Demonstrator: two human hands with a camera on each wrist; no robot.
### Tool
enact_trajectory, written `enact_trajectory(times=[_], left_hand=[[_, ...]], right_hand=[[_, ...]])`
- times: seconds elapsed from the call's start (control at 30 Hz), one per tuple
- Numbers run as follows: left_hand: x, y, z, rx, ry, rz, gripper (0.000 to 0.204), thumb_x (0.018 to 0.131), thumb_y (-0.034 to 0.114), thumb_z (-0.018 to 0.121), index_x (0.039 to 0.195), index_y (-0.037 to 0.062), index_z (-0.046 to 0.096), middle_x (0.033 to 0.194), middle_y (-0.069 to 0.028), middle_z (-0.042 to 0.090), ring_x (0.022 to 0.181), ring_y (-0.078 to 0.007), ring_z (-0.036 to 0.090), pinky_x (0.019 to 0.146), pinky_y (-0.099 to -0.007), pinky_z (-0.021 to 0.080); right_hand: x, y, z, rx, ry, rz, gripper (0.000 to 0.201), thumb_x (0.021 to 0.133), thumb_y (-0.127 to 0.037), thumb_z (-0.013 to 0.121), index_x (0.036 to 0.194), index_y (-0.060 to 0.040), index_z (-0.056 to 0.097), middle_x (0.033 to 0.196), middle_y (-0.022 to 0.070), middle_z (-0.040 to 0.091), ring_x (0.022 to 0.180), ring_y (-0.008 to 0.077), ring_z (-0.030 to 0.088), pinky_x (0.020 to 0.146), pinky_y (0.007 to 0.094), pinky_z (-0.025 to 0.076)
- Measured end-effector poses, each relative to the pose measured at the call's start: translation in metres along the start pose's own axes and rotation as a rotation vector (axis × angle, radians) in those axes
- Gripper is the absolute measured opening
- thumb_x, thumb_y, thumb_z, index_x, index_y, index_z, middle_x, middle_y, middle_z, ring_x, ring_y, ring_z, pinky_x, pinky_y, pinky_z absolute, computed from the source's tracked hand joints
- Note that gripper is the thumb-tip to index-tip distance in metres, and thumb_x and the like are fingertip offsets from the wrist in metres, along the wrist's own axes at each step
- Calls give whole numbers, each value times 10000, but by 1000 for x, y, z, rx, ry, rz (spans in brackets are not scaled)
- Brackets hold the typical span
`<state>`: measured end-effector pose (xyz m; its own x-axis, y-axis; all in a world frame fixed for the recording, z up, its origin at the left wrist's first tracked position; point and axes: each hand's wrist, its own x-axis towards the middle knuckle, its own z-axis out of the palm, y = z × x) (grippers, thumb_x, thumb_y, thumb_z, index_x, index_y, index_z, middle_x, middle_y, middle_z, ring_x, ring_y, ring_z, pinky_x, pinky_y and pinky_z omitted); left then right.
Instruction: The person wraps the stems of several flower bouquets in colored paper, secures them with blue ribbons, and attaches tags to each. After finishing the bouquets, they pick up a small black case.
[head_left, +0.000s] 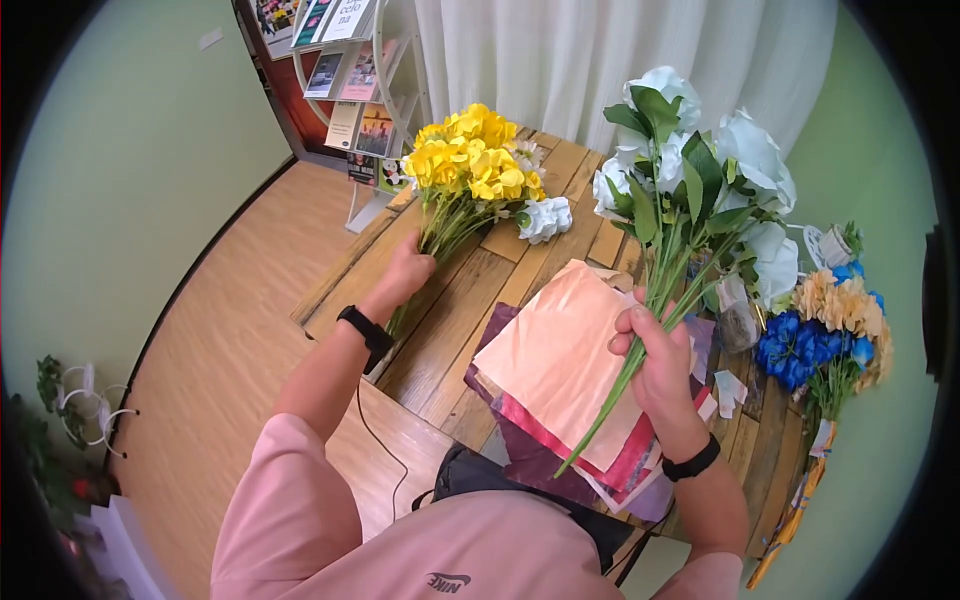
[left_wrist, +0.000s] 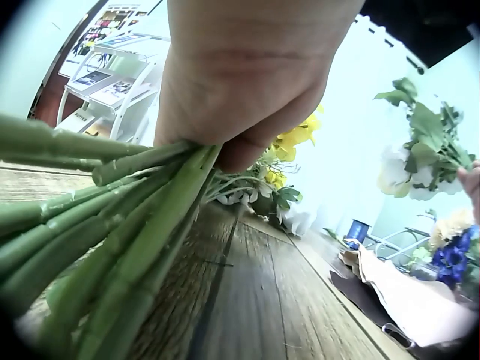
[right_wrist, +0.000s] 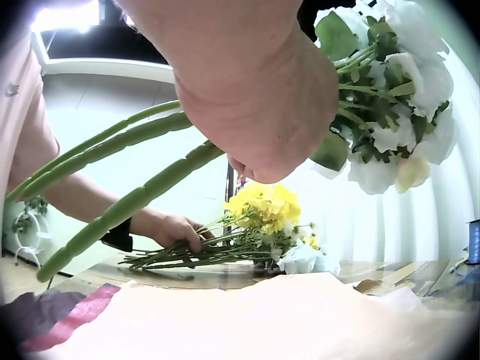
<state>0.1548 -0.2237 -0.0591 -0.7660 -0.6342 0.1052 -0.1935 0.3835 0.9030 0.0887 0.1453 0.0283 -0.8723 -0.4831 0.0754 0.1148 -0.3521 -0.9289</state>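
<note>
White-petalled flowers on long green stems, gripped in the right hand, slant blooms-outward above a peach paper sheet nearer that hand than the left hand, which grips a yellow flower bunch over the brown plank surface.

Green walls, white curtain, wood-look floor, magazine rack

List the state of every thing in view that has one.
left fingers: gripping yellow flowers
right fingers: gripping white flowers
yellow flowers: bunched, held
white flowers: bunched, held over wrapping paper
wrapping paper: stacked on table
blue-and-peach flowers: bunched, not held
curtain: drawn across
booklets: displayed face-out
</note>
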Motion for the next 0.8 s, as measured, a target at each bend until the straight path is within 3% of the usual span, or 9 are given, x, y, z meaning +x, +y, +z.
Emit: enact_trajectory(times=[0.1,0.23,0.43,0.53,0.6,0.63,0.7,0.73,0.8], left_hand=[[3,-2,-4,-113,-52,-72,378,739,-14,562,1116,-6,536,862,-91,588,753,-186,547,641,-311,457],[4,15,-10,-257,-13,-77,390,730,-43,553,1117,4,542,876,-63,593,730,-167,542,612,-280,437],[0,26,-16,-270,-80,-2,439,686,-88,550,1112,14,542,952,-30,556,872,-152,524,729,-279,433],[-2,16,-9,-267,-144,23,422,696,-57,553,1113,-2,526,961,-92,570,919,-208,530,810,-315,437],[-7,18,-8,382,-173,126,435,722,0,568,1150,-23,493,1049,-207,567,969,-331,553,874,-392,445],[-8,10,-2,379,-170,123,435,722,0,568,1150,-23,493,1049,-207,567,969,-331,553,874,-392,445],[-11,-13,13,634,-245,377,444,750,40,562,1176,-35,465,1167,-295,506,1066,-444,513,939,-462,426],[-16,-12,15,642,-265,444,478,747,24,553,1210,-34,447,1249,-302,460,1132,-467,474,956,-478,425],[-18,-8,16,603,-262,358,530,735,5,554,1249,-30,431,1243,-298,464,1161,-453,472,991,-464,419]], right_hand=[[3,2,1,6,13,9,273,943,-101,548,1181,12,475,821,81,592,639,144,581,586,260,495],[8,6,-2,10,13,16,263,945,-103,546,1174,5,478,822,77,588,638,140,577,586,261,495],[11,10,-4,-13,14,28,248,941,-114,553,1156,-9,488,815,74,589,631,133,577,575,251,491],[11,10,-3,-32,16,39,256,940,-120,556,1158,-3,490,809,74,589,627,134,578,570,247,491],[11,11,-4,-32,21,40,261,940,-120,556,1161,2,489,809,74,589,626,134,578,569,248,491],[12,11,-4,-27,16,36,267,940,-121,556,1164,6,489,808,75,590,626,134,578,568,248,490],[12,10,-3,-25,19,41,271,940,-118,555,1169,10,488,809,75,589,626,134,578,569,248,491],[12,10,-1,-20,29,47,275,940,-116,553,1174,14,487,810,75,589,626,134,577,569,248,491],[12,11,-2,-11,24,50,277,939,-110,552,1177,15,486,811,75,590,625,133,576,569,248,492]])
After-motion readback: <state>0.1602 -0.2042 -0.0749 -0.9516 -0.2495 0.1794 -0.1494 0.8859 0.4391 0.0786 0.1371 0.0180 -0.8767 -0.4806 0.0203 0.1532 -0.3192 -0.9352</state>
